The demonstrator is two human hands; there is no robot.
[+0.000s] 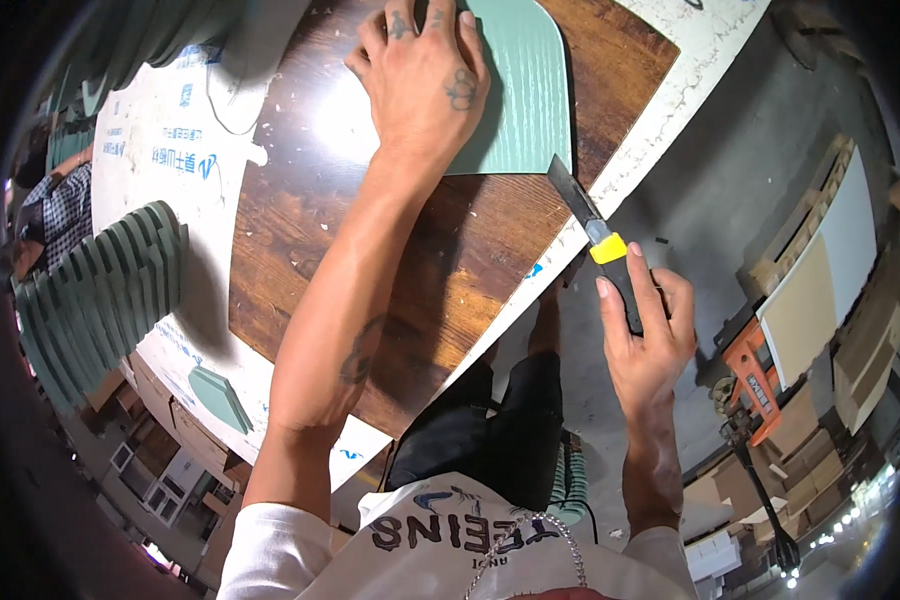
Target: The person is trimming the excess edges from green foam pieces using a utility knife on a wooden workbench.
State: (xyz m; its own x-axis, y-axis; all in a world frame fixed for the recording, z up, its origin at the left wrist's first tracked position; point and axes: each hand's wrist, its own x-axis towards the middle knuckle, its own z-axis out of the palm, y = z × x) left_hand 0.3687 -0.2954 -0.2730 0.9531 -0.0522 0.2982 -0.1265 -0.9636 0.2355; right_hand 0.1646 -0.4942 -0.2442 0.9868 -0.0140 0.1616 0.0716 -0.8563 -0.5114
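Note:
A light green panel (525,90) with a wood-grain surface and rounded corners lies on a dark brown wooden board (450,250). My left hand (425,80) rests on top of the panel near its left side, fingers apart and bent, the tips partly cut off by the upper edge of view. In my right hand (650,325) is a utility knife (613,265) with a black handle, a yellow collar and its dark blade out. The blade tip is at the panel's near right corner; whether it touches cannot be made out.
A leaning stack of green panels (105,290) stands at left, with one small green piece (220,398) nearby on the white printed table covering (130,150). Another person (60,205) in a checked garment is at far left. An orange tool (752,375) and cardboard (820,440) lie right.

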